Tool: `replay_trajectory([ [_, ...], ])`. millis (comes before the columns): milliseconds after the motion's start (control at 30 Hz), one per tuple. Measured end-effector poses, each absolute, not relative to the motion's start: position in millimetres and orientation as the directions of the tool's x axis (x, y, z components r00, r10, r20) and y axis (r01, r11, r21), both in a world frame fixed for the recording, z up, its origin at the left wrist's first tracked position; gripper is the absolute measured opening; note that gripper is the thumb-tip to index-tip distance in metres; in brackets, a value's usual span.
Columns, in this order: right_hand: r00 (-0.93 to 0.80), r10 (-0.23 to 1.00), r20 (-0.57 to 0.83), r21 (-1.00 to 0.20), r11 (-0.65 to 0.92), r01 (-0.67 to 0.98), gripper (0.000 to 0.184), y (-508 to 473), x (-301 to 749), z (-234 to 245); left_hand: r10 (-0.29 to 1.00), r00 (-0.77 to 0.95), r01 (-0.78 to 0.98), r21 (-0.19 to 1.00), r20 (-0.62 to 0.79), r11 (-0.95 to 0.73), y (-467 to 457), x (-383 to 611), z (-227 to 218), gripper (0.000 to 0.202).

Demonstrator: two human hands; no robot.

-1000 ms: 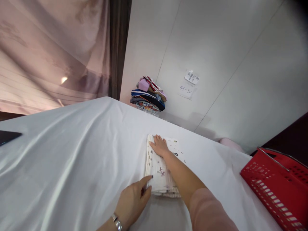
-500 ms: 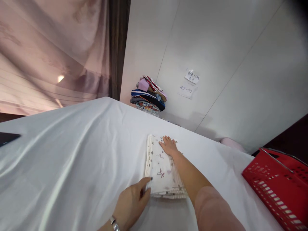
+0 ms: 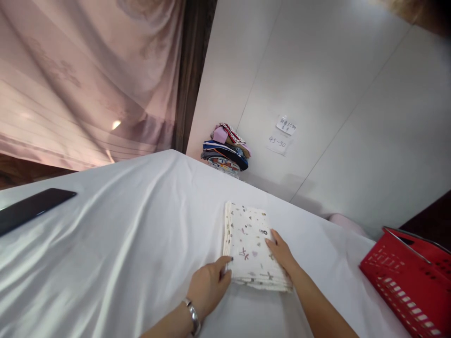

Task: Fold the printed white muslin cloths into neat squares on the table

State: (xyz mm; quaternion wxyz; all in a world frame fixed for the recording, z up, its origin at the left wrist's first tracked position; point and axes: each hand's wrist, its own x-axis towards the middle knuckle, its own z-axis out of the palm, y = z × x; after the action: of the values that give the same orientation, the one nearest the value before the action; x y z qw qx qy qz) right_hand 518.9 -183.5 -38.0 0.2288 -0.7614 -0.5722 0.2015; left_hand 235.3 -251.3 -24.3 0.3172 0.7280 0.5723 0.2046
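Note:
A folded white cloth with small printed figures lies in several layers on the white-covered table. At its lower left corner, my left hand pinches the layers between thumb and fingers; a silver bracelet sits on that wrist. Along the right edge, my right hand holds the cloth, thumb on top, with some of the fingers hidden at the side.
A red plastic basket with a metal handle stands at the right. A dark flat device lies on the left. Against the wall at the back is a pile of folded clothes. Paper notes hang above; a pink curtain covers the left.
My right hand has slid from the top of the cloth down to its right edge. My left hand stays at the lower left corner. The view has shifted, showing more of the dark device.

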Motion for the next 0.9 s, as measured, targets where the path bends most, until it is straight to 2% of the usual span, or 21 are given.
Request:
replay_trajectory([
  [200,0.419,0.898,-0.131,-0.719,-0.377,0.584,0.082,-243,522,-36,0.962,0.267,0.700,0.698,-0.061,-0.150,-251,234,-19,0.036],
  [367,0.302,0.900,-0.315,-0.821,-0.418,0.389,0.092,-276,514,-14,0.968,0.240,0.685,0.720,-0.075,-0.115,-254,234,-16,0.037],
  [500,0.294,0.924,-0.246,-0.851,-0.351,0.391,0.088,-277,549,-2,0.936,0.344,0.692,0.695,-0.079,-0.196,-277,252,-15,0.041],
  [600,0.403,0.896,-0.185,-0.731,-0.400,0.552,0.086,-268,594,-8,0.849,0.514,0.701,0.628,-0.118,-0.337,-297,270,-10,0.044],
  [700,0.443,0.894,-0.065,-0.560,-0.400,0.725,0.074,-264,625,-22,0.800,0.583,0.671,0.640,-0.142,-0.375,-298,274,-2,0.043],
  [800,0.368,0.925,0.100,-0.413,-0.298,0.861,0.061,-272,623,-28,0.841,0.536,0.653,0.669,-0.078,-0.355,-274,264,4,0.037],
  [900,0.256,0.932,0.258,-0.407,-0.135,0.903,0.051,-290,592,-26,0.903,0.429,0.686,0.638,0.035,-0.351,-234,251,5,0.032],
])
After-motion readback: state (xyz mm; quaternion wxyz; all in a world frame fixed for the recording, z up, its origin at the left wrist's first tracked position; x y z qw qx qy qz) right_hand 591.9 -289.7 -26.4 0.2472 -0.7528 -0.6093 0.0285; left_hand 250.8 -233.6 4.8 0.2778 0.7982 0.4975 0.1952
